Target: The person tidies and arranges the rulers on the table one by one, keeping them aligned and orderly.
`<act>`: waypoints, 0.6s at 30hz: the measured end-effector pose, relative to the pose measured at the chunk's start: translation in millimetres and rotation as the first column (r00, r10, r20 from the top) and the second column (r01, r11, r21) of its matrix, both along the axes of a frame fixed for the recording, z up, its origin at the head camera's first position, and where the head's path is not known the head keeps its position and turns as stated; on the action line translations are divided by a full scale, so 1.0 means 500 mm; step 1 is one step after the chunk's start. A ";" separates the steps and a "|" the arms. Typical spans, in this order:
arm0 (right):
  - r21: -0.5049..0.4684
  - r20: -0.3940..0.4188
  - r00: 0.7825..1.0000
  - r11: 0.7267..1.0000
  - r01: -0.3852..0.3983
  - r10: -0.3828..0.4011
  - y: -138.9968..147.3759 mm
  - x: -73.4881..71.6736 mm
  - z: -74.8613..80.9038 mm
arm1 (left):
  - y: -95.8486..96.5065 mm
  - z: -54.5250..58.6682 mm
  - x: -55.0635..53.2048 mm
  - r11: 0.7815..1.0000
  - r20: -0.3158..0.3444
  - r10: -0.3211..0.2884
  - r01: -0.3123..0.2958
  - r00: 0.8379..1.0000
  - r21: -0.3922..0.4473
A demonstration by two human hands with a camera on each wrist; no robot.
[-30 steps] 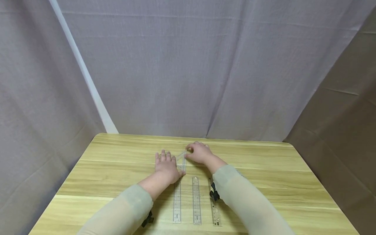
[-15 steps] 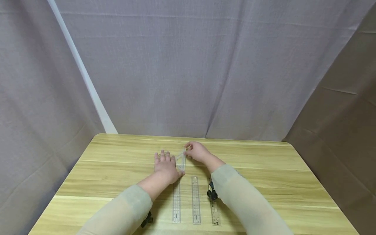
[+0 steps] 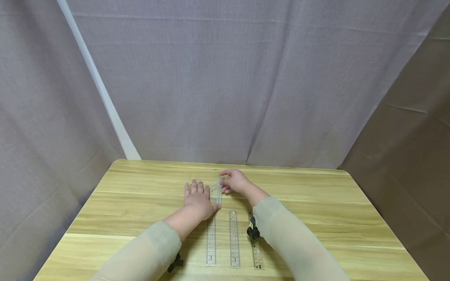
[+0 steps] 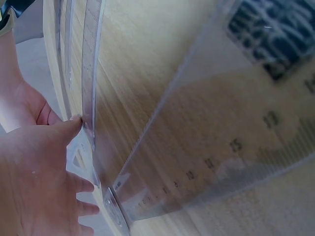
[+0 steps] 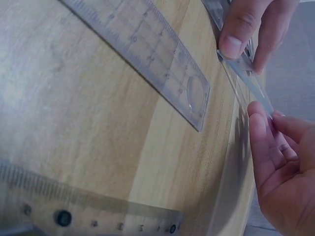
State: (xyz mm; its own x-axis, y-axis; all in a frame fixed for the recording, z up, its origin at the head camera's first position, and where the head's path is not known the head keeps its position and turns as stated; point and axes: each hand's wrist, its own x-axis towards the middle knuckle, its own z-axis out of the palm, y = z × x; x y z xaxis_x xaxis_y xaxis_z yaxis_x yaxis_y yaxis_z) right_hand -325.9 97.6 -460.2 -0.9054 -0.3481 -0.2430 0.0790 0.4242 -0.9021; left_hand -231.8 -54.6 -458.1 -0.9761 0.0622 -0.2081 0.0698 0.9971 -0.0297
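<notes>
A clear set square (image 3: 218, 195) lies at the middle of the table, partly hidden under my left hand (image 3: 199, 201). That hand presses down with its fingers spread and straight, thumb at the near corner. At the far corner, my right hand (image 3: 236, 182) pinches the set square between thumb and fingertips. The right wrist view shows the set square (image 5: 248, 83) tilted, its edge running from the left thumb to the right hand's pinch (image 5: 285, 162). Just below the left hand, a clear ruler (image 3: 211, 246) points toward me, its far end hidden.
Two more clear rulers lie roughly parallel to it: one in the middle (image 3: 234, 240) and one with cut-out shapes (image 3: 258, 255), partly under the right forearm. Black cameras sit on both wrists. Grey curtains (image 3: 197, 86) hang behind the wooden table (image 3: 140, 207).
My right hand has moved slightly left and away from me at the set square's far corner, and its lower fingers show more. The left hand and the rulers stay nearly still.
</notes>
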 end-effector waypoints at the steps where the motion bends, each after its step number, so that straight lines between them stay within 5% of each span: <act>1: -0.005 0.002 1.000 1.000 0.002 -0.002 0.000 0.000 0.000 | -0.001 0.000 0.001 1.000 0.000 -0.003 0.003 1.000 0.005; 18: -0.134 0.032 0.995 0.986 0.102 -0.099 0.019 0.002 -0.004 | -0.011 0.006 0.007 0.996 -0.035 -0.043 0.045 0.998 0.072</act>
